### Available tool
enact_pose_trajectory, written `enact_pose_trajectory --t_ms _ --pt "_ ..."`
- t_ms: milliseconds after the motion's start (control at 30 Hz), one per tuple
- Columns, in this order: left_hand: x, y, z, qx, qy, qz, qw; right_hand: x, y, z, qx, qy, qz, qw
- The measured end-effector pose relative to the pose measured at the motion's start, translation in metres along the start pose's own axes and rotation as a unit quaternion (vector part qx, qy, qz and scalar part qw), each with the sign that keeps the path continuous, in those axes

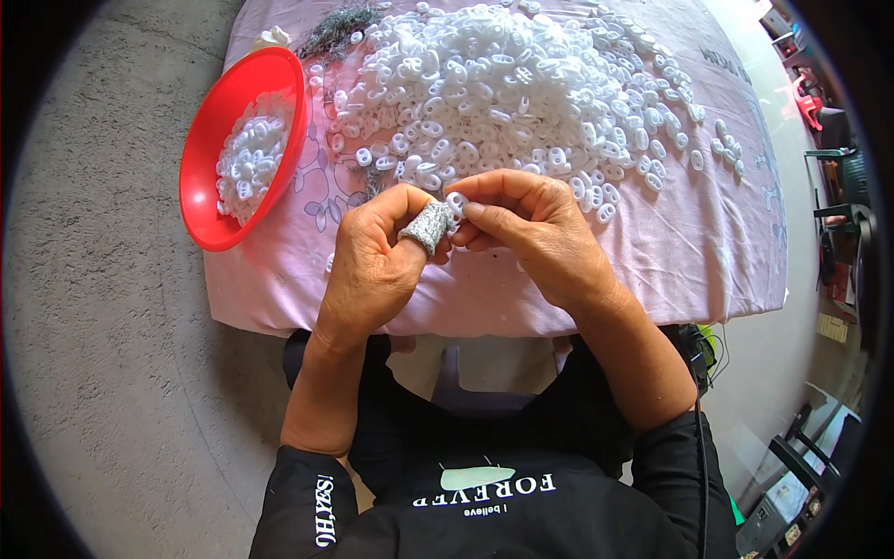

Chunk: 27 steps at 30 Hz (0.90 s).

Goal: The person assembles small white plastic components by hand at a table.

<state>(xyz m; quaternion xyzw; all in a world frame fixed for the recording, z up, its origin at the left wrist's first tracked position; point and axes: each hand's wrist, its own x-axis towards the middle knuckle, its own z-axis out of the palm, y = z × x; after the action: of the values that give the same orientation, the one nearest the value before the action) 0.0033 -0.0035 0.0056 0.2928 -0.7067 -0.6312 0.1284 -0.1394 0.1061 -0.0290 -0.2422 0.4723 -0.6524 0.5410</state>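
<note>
Two hands are working close together near the table's front edge, and one white piece is sitting right between them! The left hand [377,252] is gripping near it with curled fingers, one grey wrap [426,229] circling its thumb, and the right hand [549,238] is pinching the white piece [456,202] between thumb and finger. Neither hand is hanging loose.

The piece is lying lengthwise, its long axis running roughly near to far, one rounded end pointing away from the body and showing its hole; the near end is hiding partly behind the fingers and wrap, so its exact tilt is escaping view.

Around them, one big heap of white pieces [494,84] is spreading just beyond the knuckles, far too many for counting, its nearest pieces crowding the space ahead. A small cluster [726,147] is lying apart on the right. One red bowl [197,186] is standing on the left, well apart from the left hand, and holding more pieces, again beyond counting. A grey stringy tangle [340,33] is resting beside the heap's far left side, and one pink cloth [689,261] is covering the table beneath everything.
</note>
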Motion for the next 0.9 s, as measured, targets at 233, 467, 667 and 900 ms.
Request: enact_pose_trajectory --t_ms 233,467,667,900 --pt "0.002 0.000 -0.017 0.008 -0.013 0.039 0.999 -0.001 -0.005 -0.005 0.016 0.001 0.028 0.999" --pt "0.004 -0.003 -0.011 0.078 -0.053 0.139 0.986 -0.001 -0.007 -0.004 0.014 -0.024 0.014 1.000" --pt "0.004 -0.002 -0.012 0.137 -0.066 0.178 0.972 0.000 -0.005 -0.007 0.009 -0.036 0.019 0.999" --pt "0.002 0.001 -0.011 0.157 -0.070 0.188 0.967 0.000 -0.006 -0.007 0.007 -0.073 0.009 0.997"
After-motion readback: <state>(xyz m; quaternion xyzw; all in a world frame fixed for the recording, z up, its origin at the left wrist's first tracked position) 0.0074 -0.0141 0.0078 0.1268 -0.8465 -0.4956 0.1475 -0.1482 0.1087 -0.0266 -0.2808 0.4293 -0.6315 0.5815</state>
